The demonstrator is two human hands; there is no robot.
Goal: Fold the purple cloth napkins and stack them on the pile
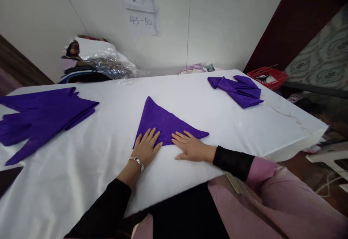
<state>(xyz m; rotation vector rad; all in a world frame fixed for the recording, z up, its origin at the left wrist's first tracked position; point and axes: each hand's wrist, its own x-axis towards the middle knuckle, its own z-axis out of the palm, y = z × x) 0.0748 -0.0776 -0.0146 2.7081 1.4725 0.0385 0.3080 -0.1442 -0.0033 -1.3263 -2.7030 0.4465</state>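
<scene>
A purple cloth napkin (160, 119), folded into a triangle, lies on the white tablecloth (108, 159) in front of me. One corner points away from me and another points right. My left hand (146, 146) rests flat on its lower left part, fingers spread; a silver watch circles that wrist. My right hand (189, 146) lies flat over the near edge toward the right, fingers stretched out and thumb on the white cloth. Neither hand grips anything.
A pile of purple napkins (51, 112) lies at the left. Folded purple napkins (239, 90) sit at the far right. Behind the table are a plastic-wrapped heap (108, 65) and a wall with paper signs (141, 20). A red basket (268, 78) stands past the right corner.
</scene>
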